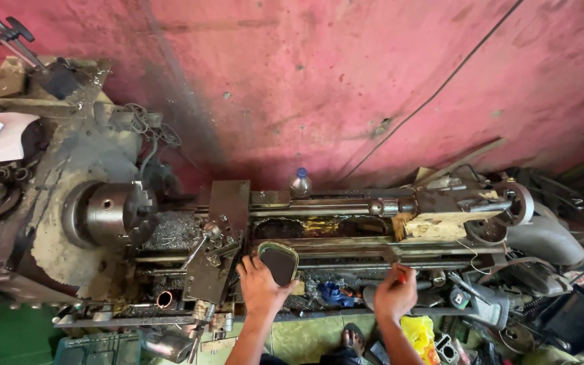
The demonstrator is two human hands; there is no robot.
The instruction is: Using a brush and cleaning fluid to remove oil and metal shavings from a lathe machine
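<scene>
I look down on an old metal lathe. Its chuck (109,213) is at the left, its carriage (221,236) in the middle and its tailstock (471,209) at the right. My left hand (261,287) grips a small rectangular tin (278,262) with dark contents, held against the lathe bed just right of the carriage. My right hand (395,292) is closed on a thin red-handled tool (399,270) over the bed's front rail. Metal swarf (170,231) lies beneath the chuck.
A plastic bottle (300,182) stands behind the bed against the red wall (346,81). Tools and parts crowd the tray (332,294) below the bed and the right side (542,297). My sandalled foot (354,338) and a yellow bag (419,334) are on the floor.
</scene>
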